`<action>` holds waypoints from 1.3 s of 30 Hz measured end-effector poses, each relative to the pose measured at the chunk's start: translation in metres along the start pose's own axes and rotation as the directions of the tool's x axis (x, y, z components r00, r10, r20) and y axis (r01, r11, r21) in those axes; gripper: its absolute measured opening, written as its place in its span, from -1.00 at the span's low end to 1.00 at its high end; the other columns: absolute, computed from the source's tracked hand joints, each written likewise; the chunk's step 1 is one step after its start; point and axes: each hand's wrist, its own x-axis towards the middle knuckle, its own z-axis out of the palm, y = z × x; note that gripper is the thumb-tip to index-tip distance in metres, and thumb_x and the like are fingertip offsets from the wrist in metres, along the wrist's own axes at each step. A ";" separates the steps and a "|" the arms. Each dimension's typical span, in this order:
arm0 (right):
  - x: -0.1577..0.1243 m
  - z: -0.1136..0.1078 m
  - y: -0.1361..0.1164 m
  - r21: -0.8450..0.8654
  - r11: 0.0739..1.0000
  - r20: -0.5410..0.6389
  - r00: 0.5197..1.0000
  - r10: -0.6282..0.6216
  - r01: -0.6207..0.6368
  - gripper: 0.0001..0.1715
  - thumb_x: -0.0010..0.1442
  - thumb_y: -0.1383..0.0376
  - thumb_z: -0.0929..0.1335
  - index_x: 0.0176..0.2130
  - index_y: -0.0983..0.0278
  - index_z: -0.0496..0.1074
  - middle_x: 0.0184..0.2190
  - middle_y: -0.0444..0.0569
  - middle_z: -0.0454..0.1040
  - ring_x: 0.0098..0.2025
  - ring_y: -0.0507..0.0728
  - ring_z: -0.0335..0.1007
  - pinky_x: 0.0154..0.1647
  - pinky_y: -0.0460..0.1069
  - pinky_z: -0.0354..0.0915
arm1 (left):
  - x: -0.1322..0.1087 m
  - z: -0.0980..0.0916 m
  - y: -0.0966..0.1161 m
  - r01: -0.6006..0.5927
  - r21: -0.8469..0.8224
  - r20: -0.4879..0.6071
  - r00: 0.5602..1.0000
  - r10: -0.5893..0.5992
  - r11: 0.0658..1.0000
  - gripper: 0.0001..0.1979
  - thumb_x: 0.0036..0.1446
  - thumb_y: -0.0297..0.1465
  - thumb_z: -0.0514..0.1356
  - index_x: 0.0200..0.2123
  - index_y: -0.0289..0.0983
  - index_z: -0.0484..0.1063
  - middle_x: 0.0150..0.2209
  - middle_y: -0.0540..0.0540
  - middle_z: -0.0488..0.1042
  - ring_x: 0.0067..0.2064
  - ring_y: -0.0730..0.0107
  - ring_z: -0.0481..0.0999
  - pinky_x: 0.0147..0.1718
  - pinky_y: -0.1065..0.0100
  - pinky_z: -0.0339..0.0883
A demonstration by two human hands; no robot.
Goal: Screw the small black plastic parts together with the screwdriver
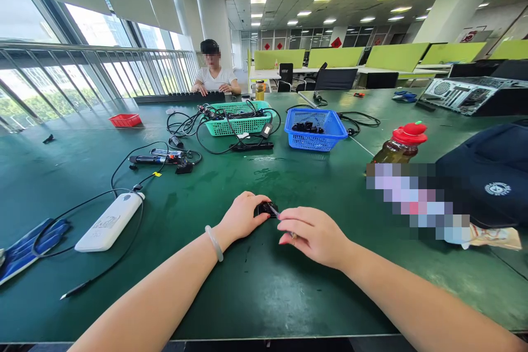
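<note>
Near the middle of the green table, a small black part point(262, 209) is gripped between the thumb and fingers of my left hand point(242, 214). Its exact kind I cannot make out. My right hand point(315, 234) pinches a thin tool like a small screwdriver point(275, 211), mostly hidden by the fingers. The metal tip of that tool meets the black part close to my left fingertips. A pale bangle point(214, 243) circles my left wrist.
Ahead stand a green basket point(214, 127) heaped with cables and a blue basket point(315, 146) with black parts. A white power bank point(110, 223) with cables and blue gloves point(31, 245) lie left. Right are a red-lidded bottle point(398, 146) and a dark bag point(487, 170). Across sits a person point(214, 74).
</note>
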 end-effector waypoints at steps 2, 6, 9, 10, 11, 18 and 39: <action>-0.002 0.006 -0.005 -0.006 0.998 0.086 0.994 -0.069 0.070 -0.81 0.37 0.25 0.29 -0.23 0.26 0.47 -0.19 0.01 0.59 -0.29 0.05 0.48 -0.26 -0.03 0.38 | 0.000 0.000 0.000 0.003 0.008 -0.003 1.000 -0.003 1.000 -0.64 0.17 -0.37 0.23 0.05 -0.17 0.46 -0.09 -0.10 0.54 0.03 0.17 0.41 0.06 0.15 0.32; -0.004 0.017 -0.010 -0.020 0.982 0.309 0.935 -0.172 0.187 -0.75 0.37 0.25 0.29 -0.31 0.26 0.48 -0.31 -0.05 0.58 -0.38 0.04 0.38 -0.32 -0.02 0.27 | -0.001 0.001 0.001 0.013 0.022 -0.014 1.000 -0.013 1.000 -0.63 0.16 -0.39 0.22 0.06 -0.17 0.46 -0.10 -0.12 0.53 0.02 0.17 0.42 0.05 0.14 0.33; -0.004 0.021 -0.012 -0.018 0.977 0.400 0.897 -0.189 0.214 -0.79 0.34 0.26 0.31 -0.32 0.26 0.47 -0.34 -0.07 0.56 -0.39 0.05 0.33 -0.32 -0.02 0.23 | -0.001 -0.001 0.002 0.019 0.016 -0.010 1.000 -0.019 1.000 -0.62 0.15 -0.41 0.22 0.07 -0.18 0.45 -0.08 -0.12 0.53 0.02 0.19 0.42 0.07 0.15 0.32; -0.004 0.021 -0.012 -0.014 0.977 0.403 0.895 -0.191 0.215 -0.81 0.34 0.27 0.32 -0.31 0.26 0.47 -0.34 -0.07 0.56 -0.39 0.05 0.32 -0.32 -0.01 0.23 | -0.001 -0.001 0.003 0.019 0.013 -0.006 1.000 -0.019 1.000 -0.62 0.15 -0.42 0.22 0.07 -0.18 0.45 -0.08 -0.11 0.53 0.03 0.19 0.42 0.07 0.16 0.32; -0.004 0.021 -0.012 -0.006 0.977 0.392 0.899 -0.193 0.212 -0.83 0.33 0.28 0.31 -0.30 0.26 0.46 -0.33 -0.07 0.56 -0.38 0.06 0.32 -0.30 -0.01 0.24 | -0.001 -0.002 0.003 0.018 0.009 -0.003 1.000 -0.018 1.000 -0.62 0.15 -0.42 0.22 0.07 -0.18 0.45 -0.07 -0.11 0.53 0.03 0.19 0.42 0.07 0.16 0.32; -0.002 0.009 -0.006 0.093 0.995 0.145 0.988 -0.044 0.031 -0.85 0.36 0.31 0.28 -0.26 0.27 0.42 -0.27 -0.02 0.58 -0.35 0.06 0.37 -0.27 -0.02 0.31 | -0.001 -0.001 0.001 0.020 -0.014 0.008 1.000 -0.019 1.000 -0.63 0.18 -0.35 0.22 0.07 -0.17 0.45 -0.06 -0.11 0.54 0.04 0.17 0.42 0.08 0.15 0.32; 0.002 0.002 -0.004 0.288 0.888 0.187 0.931 0.314 -0.358 -0.47 0.41 0.12 0.18 -0.49 0.28 0.41 -0.42 -0.05 0.40 -0.45 0.01 0.29 -0.41 -0.09 0.25 | 0.000 -0.001 0.001 0.014 -0.031 0.016 1.000 -0.013 0.999 -0.65 0.19 -0.32 0.22 0.05 -0.17 0.46 -0.07 -0.11 0.54 0.03 0.18 0.43 0.06 0.16 0.33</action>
